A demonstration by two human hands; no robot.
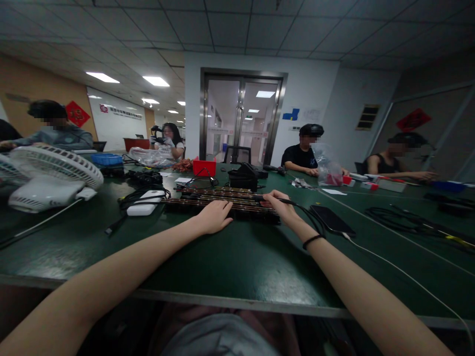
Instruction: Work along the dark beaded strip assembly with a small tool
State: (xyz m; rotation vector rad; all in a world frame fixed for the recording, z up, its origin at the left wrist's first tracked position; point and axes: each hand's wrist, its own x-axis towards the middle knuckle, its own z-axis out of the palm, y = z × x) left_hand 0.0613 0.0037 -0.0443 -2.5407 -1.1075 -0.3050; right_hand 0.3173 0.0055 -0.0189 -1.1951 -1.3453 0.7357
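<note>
In front of me lies a row of thin, brownish strips (208, 199) with small bright spots, side by side on a dark base. My left hand (216, 216) rests flat at their near edge, fingers stretched over them and holding nothing. Closed around a black, pen-shaped corded tool that looks like a soldering iron (257, 198) is my right hand (279, 205). Its tip points left over the strips, too small to make out. The black cord (306, 212) runs back past my right wrist.
A white power bank (143, 203) with black cables and a white fan (52, 173) stand left. Behind the strips are a black box (243, 178) and a red bin (204, 167). A phone (332, 220) on a white cable lies right. Several people sit around the green table (237, 267).
</note>
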